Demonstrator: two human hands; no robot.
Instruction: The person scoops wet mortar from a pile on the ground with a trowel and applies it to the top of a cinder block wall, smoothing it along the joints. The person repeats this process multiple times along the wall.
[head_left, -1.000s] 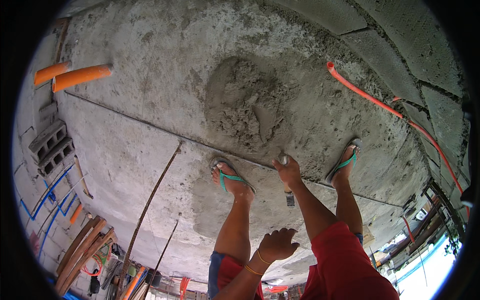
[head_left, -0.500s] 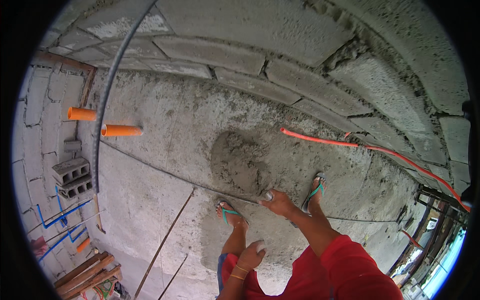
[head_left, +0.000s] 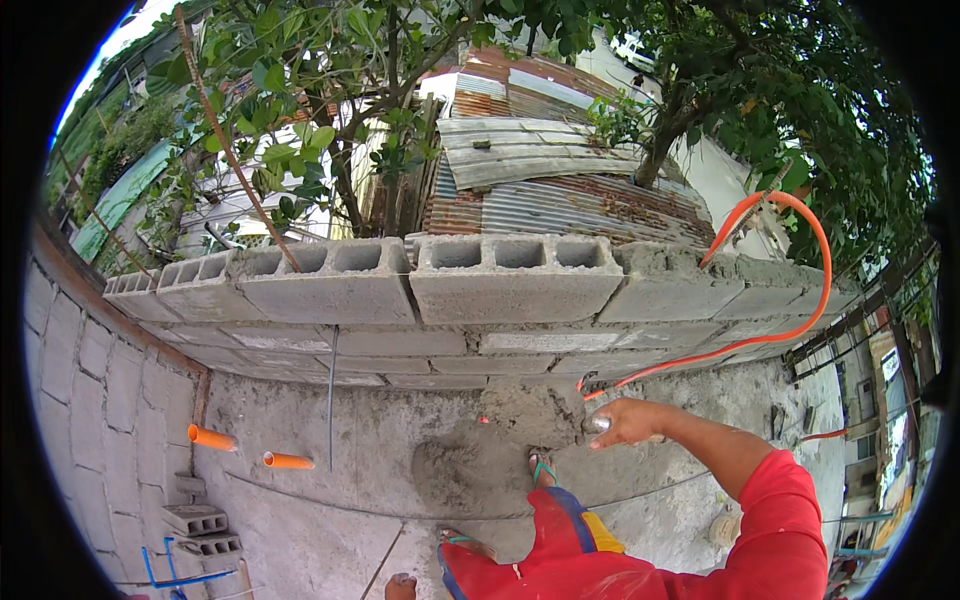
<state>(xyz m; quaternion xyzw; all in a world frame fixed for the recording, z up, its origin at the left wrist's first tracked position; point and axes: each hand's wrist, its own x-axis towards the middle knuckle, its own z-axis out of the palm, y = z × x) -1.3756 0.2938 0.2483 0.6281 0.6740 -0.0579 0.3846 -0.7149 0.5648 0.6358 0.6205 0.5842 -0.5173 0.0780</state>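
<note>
My right hand (head_left: 632, 422) is closed around a hand tool with a rounded grey end (head_left: 600, 423); the rest of the tool is hidden by the hand. It hangs near the foot of the block wall, right of a wet patch of mortar (head_left: 535, 405). A darker mortar heap (head_left: 450, 475) lies on the concrete floor left of it. My left hand (head_left: 401, 587) shows only partly at the lower edge, fingers curled, with a greyish spot at its top that I cannot make out. My feet in green-strapped flip-flops (head_left: 541, 468) stand beside the mortar.
A hollow-block wall (head_left: 515, 285) runs across, with trees and rusty corrugated roofs beyond. An orange flexible conduit (head_left: 826, 270) loops over it. Two orange pipe stubs (head_left: 288, 461) and an upright grey rod (head_left: 333, 400) stand left. Loose hollow blocks (head_left: 195, 518) and blue pipes (head_left: 190, 579) lie lower left.
The view has tilted up, bringing the wall top, trees and roofs into sight. My right hand has moved right, toward the wall base, still gripping the tool. My left hand has dropped to the lower edge.
</note>
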